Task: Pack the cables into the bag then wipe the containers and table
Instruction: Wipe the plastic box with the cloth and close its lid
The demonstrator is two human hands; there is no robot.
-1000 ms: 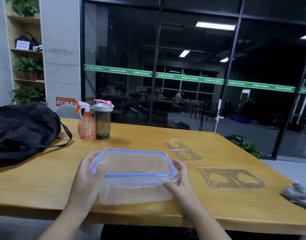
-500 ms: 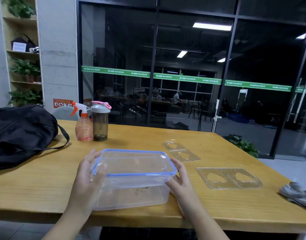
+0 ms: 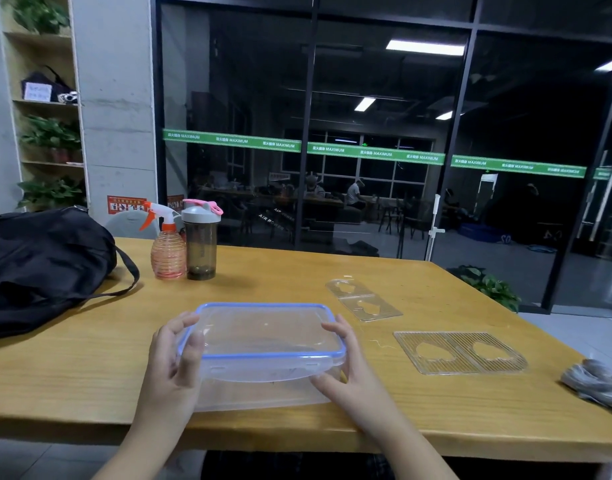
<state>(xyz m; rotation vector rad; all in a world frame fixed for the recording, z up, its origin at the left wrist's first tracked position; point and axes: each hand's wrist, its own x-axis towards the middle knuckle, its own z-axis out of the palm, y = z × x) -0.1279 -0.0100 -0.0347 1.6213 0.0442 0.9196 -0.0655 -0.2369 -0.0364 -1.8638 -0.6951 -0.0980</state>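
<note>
On the wooden bench (image 3: pixel 90 368), a black bag (image 3: pixel 38 268) lay left of the clear container (image 3: pixel 263 389), whose blue-rimmed lid (image 3: pixel 266 336) sat askew. The left hand (image 3: pixel 173 362) and right hand (image 3: pixel 349 372) curled fingers around its ends. Uneven pressing could pop the lid loose. Behind the container, a green strip (image 3: pixel 373 154) on the glass read "MAXIMUM".

You can read "MAXIMUM", white on the green strip (image 3: pixel 373 153) across the glass wall (image 3: pixel 384 98), repeated beside small characters too fine to make out. Lower on the glass, "AIR POWER" shows faintly.
</note>
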